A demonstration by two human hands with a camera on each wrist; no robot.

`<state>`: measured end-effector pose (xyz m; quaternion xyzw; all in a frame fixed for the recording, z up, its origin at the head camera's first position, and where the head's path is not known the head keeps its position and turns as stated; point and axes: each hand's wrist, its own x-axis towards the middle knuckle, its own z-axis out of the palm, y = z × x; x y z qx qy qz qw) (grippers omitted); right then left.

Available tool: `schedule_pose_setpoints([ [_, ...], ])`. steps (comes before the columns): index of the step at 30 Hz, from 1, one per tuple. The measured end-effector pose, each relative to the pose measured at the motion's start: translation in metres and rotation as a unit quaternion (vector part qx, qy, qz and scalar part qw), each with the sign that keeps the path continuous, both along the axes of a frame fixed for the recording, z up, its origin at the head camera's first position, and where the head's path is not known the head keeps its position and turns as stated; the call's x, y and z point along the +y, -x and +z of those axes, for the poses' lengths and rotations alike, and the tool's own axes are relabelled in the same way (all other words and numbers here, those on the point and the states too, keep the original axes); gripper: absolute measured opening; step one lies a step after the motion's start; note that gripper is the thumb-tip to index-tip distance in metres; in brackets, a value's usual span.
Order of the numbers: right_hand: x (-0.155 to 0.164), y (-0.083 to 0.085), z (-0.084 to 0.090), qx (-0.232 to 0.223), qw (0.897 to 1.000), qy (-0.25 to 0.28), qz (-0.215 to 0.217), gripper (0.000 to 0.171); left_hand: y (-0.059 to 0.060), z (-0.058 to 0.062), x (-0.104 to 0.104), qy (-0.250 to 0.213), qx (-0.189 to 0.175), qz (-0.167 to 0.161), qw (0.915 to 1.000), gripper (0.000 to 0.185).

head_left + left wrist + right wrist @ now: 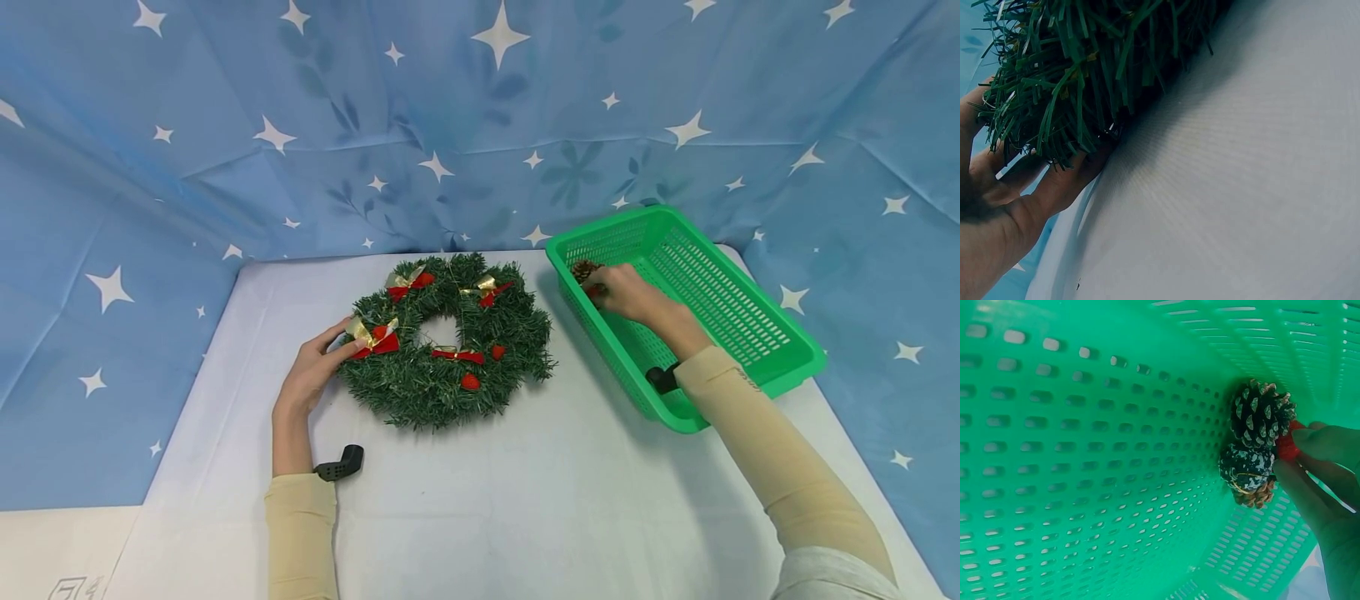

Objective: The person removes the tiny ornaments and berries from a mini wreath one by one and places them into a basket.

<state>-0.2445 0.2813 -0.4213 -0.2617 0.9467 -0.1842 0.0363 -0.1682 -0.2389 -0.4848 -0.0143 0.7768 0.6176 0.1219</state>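
The left hand [309, 371] was closed on the left edge of the artificial pine wreath [420, 392], with the thumb laid against a red-and-gold bow [382, 340]; by the right hand [633, 293], a small red ornament [1287, 446] was pinched between thumb and fingers inside the green plastic basket [810, 362]. The wreath was laid flat on the white tablecloth [480, 508], to the left of the basket, while the ornament was held at the basket's far left end, right beside a white-tipped pine cone [1257, 415] and a dark speckled cone [1244, 467].

The ornament was judged to be very light and rounded, perhaps foam or plastic, though its surface was too small to be read well. It was best taken by its sides with the fingertips and little pressure, as it could be dented or rolled out of a hard squeeze. The cones were judged stiff and rough, with scales that could be snagged or chipped; they were best held around the body.

The wreath was judged light and springy: its bristles would be flattened under the fingers, so a firm hold was better sought deeper, at the ring beneath, clear of the bow.
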Motion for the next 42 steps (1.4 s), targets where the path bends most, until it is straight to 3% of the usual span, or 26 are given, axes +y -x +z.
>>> schedule_pose_setpoints([
  [25, 0.003, -0.004, 0.010, -0.011, 1.000, 0.001, -0.019, 0.024, -0.001, 0.002, 0.001, 0.010, 0.002, -0.001, 0.9999, 0.077],
  [42, -0.004, -0.015, 0.026, 0.035, 0.999, 0.004, 0.004, 0.020, 0.000, 0.000, 0.000, 0.003, 0.000, -0.002, 1.0000, 0.078],
])
